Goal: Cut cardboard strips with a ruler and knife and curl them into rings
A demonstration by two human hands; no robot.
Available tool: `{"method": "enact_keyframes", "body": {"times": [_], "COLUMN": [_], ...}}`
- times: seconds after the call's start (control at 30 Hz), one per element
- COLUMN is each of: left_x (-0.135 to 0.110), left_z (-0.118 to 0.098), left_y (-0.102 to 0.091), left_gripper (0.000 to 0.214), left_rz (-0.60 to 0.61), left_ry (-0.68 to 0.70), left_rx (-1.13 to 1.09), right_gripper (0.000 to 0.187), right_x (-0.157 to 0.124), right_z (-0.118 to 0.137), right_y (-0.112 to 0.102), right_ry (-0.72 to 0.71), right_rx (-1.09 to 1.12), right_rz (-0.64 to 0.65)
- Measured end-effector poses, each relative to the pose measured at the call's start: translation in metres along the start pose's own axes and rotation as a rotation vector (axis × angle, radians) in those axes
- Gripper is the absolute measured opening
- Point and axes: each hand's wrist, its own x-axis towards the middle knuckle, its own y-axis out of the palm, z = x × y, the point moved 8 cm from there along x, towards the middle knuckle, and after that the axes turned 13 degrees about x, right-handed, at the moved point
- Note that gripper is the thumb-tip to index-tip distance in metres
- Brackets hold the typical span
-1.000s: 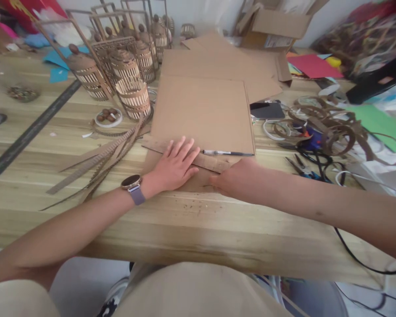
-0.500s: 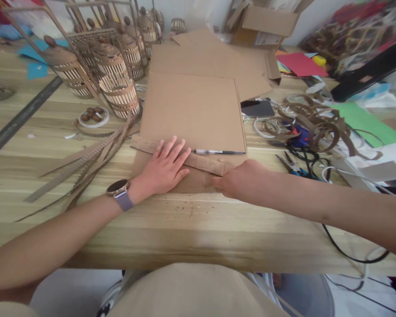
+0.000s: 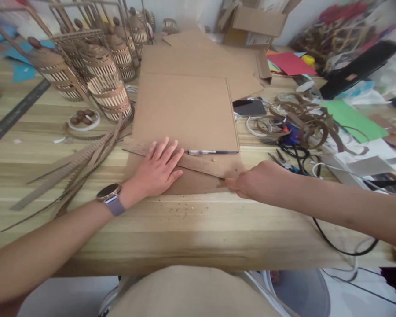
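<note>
My left hand (image 3: 158,169) lies flat with fingers spread on a long wooden ruler (image 3: 203,164) that crosses the near edge of a brown cardboard sheet (image 3: 185,110). My right hand (image 3: 252,179) is closed at the ruler's right end, on the cardboard's near right corner; what it grips is hidden under the fingers. A pen (image 3: 213,152) lies on the cardboard just beyond the ruler. A watch sits on my left wrist.
Woven cardboard lanterns (image 3: 110,94) and wire frames stand at the back left, with cardboard strips (image 3: 72,169) trailing toward me. Curled strips, scissors (image 3: 285,160), a phone (image 3: 249,107), coloured paper and a black cable (image 3: 336,246) crowd the right. A cardboard box (image 3: 254,24) sits behind.
My right hand has slid to the right along the ruler's edge, from near my left hand to the cardboard's right corner. The left hand stays pressed on the ruler.
</note>
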Motion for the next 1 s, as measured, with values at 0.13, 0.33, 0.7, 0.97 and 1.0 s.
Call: {"method": "enact_keyframes", "body": {"times": [0.13,0.33,0.7,0.97,1.0], "left_x": [0.0,0.007,0.011,0.01,0.01], "left_z": [0.001,-0.009,-0.03,-0.03,-0.03], "left_y": [0.0,-0.01,-0.002,-0.002,-0.002], "left_gripper": [0.058,0.059,0.056,0.057,0.057], "left_rz": [0.006,-0.001,-0.023,-0.017,-0.014], "left_ry": [-0.001,0.014,0.12,0.12,0.12], "left_rx": [-0.002,-0.04,-0.087,-0.076,-0.074], "right_gripper": [0.025,0.025,0.028,0.038,0.039], "right_x": [-0.005,-0.005,-0.004,-0.016,-0.017], "right_z": [-0.008,-0.003,0.003,-0.014,-0.016], "right_y": [0.006,-0.004,-0.004,0.01,0.013], "right_ry": [-0.007,-0.054,-0.037,-0.045,-0.042], "right_rx": [-0.003,0.027,0.083,-0.01,-0.008], "right_rz": [-0.026,-0.051,-0.047,-0.022,-0.027]}}
